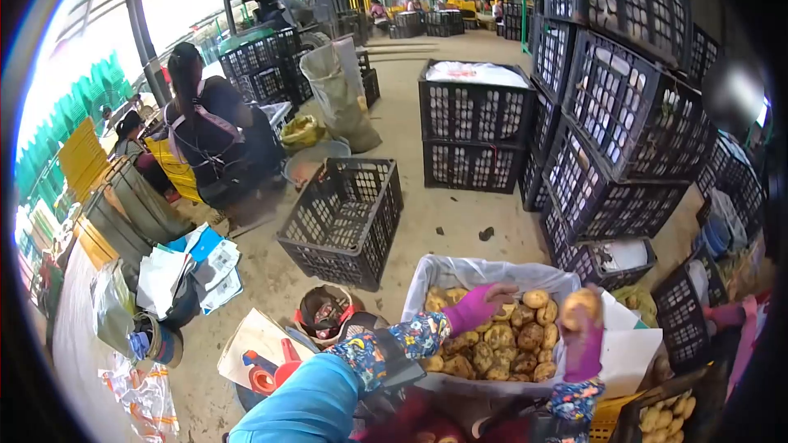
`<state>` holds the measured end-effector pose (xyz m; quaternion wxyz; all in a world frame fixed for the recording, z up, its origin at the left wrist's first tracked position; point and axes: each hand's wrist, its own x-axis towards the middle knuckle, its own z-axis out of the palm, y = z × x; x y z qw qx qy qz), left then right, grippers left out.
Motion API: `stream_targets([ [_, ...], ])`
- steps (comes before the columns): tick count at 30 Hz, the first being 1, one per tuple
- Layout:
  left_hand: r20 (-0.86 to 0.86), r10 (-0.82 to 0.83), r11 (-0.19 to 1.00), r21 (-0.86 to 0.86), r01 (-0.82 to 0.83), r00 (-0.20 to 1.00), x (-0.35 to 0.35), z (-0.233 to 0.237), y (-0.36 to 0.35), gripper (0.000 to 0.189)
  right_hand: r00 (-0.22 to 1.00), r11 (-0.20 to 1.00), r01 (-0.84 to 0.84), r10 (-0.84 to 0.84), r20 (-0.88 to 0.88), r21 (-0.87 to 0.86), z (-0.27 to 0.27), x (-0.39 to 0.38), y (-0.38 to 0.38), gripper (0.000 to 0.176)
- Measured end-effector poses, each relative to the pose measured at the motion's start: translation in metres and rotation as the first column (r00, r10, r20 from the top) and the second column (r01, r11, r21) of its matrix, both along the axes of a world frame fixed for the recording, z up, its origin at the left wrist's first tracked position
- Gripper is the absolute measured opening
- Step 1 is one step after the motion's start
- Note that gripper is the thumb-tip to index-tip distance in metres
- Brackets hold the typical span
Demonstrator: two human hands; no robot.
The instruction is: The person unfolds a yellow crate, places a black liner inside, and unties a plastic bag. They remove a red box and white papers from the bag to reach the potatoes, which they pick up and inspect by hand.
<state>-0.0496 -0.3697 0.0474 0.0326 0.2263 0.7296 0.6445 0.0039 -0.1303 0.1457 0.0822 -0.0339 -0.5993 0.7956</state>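
Note:
In the head view, a lined crate (417,289) full of potatoes (505,340) stands right in front of me. My left hand (478,309), in a purple glove, is over the potatoes on the left side with its fingers stretched out and nothing visible in them. At the crate's right edge my right hand (583,351), gloved the same way, is raised and closed around a potato (581,308). That potato is slightly blurred. White sheets (630,353) lie beside the crate on the right, behind my right hand.
A black crate (332,267) stands ahead on the floor. Tall stacks of filled black crates (607,107) rise at the right. A red tape dispenser (275,373) lies at the left on cardboard. Another person (217,131) sits at the far left. More potatoes (666,420) are at the lower right.

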Motion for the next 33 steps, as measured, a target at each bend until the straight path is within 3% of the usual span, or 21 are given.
stream_targets([
  [1,-0.146,0.039,0.989,-0.136,-0.059,0.988,-0.004,-0.017,0.000,0.053,0.997,0.938,0.050,-0.066,-0.036,-0.342,-0.029,-0.005,0.053,0.050],
  [2,-0.183,-0.064,0.938,-0.347,-0.003,0.981,-0.014,-0.063,-0.003,0.056,0.992,0.787,0.127,-0.118,0.054,-0.604,-0.027,0.007,0.107,0.052],
  [3,-0.135,-0.192,0.832,-0.548,0.089,0.972,-0.013,-0.077,-0.004,0.058,0.962,0.786,0.221,-0.272,-0.002,-0.577,-0.033,0.025,0.157,0.054],
  [4,-0.077,-0.327,0.677,-0.714,0.177,0.942,-0.012,-0.090,-0.005,0.060,0.885,0.851,0.358,-0.440,-0.150,-0.384,-0.056,0.050,0.217,0.055],
  [5,0.071,-0.399,0.492,-0.825,0.279,0.914,0.002,-0.074,0.002,0.059,0.753,0.815,0.567,-0.572,-0.325,-0.119,-0.081,0.073,0.280,0.057],
  [6,0.222,-0.457,0.273,-0.886,0.374,0.861,0.017,-0.056,0.008,0.058,0.600,0.684,0.729,-0.639,-0.482,0.001,-0.103,0.096,0.334,0.059],
  [7,0.371,-0.434,0.076,-0.893,0.444,0.821,0.029,-0.041,0.017,0.056,0.653,0.746,0.653,-0.642,-0.402,-0.131,-0.111,0.112,0.362,0.054],
  [8,0.368,-0.498,0.074,-0.884,0.461,0.785,0.029,-0.067,0.018,0.056,0.697,0.767,0.578,-0.641,-0.321,-0.278,-0.117,0.129,0.390,0.050],
  [10,0.353,-0.617,0.065,-0.868,0.492,0.703,0.029,-0.161,0.024,0.057,0.800,0.812,0.386,-0.531,-0.280,-0.437,-0.110,0.138,0.390,0.048],
  [11,0.336,-0.601,0.025,-0.899,0.437,0.726,0.033,-0.174,0.031,0.048,0.843,0.807,0.287,-0.468,-0.264,-0.516,-0.101,0.143,0.375,0.048],
  [14,0.384,-0.585,-0.090,-0.906,0.414,0.714,0.040,-0.188,0.045,0.052,0.937,0.685,-0.009,-0.249,-0.246,-0.728,-0.071,0.150,0.309,0.048],
  [16,0.402,-0.589,-0.124,-0.902,0.413,0.701,0.039,-0.192,0.051,0.055,0.930,0.588,0.228,-0.368,-0.006,-0.776,-0.035,0.105,0.238,0.046],
  [18,0.411,-0.594,-0.144,-0.900,0.410,0.692,0.036,-0.192,0.051,0.058,0.957,0.661,0.228,-0.287,0.040,-0.715,-0.011,0.065,0.177,0.042],
  [20,0.418,-0.584,-0.144,-0.897,0.418,0.696,0.035,-0.192,0.052,0.061,0.997,0.662,-0.077,0.034,-0.072,-0.746,-0.013,0.033,0.134,0.039],
  [22,0.404,-0.583,-0.128,-0.903,0.411,0.705,0.034,-0.192,0.047,0.063,0.996,0.753,0.028,0.035,0.082,-0.658,0.000,0.012,0.071,0.038],
  [25,0.338,-0.582,-0.042,-0.921,0.387,0.740,0.033,-0.175,0.035,0.068,0.942,0.917,-0.143,0.241,0.233,-0.373,-0.042,0.000,0.031,0.037],
  [26,0.239,-0.611,0.025,-0.947,0.320,0.755,0.036,-0.160,0.027,0.069,0.915,0.940,-0.188,0.273,0.297,-0.286,-0.055,0.000,0.021,0.036],
  [27,0.260,-0.592,0.108,-0.913,0.394,0.763,0.029,-0.152,0.021,0.081,0.895,0.965,-0.165,0.233,0.380,-0.204,-0.062,-0.002,0.010,0.034],
  [30,0.160,-0.287,0.641,-0.701,0.313,0.944,0.020,-0.104,-0.001,0.094,0.899,0.898,-0.422,0.432,0.073,-0.121,-0.101,-0.023,0.010,0.035],
  [31,0.041,-0.307,0.715,-0.649,0.259,0.951,0.010,-0.087,-0.006,0.095,0.966,0.962,-0.257,0.258,0.005,0.096,-0.139,-0.036,0.006,0.042],
  [33,0.037,-0.199,0.908,-0.368,0.199,0.979,0.009,-0.052,-0.007,0.095,0.965,0.960,-0.263,0.264,0.013,0.100,-0.100,-0.019,-0.022,0.047],
])
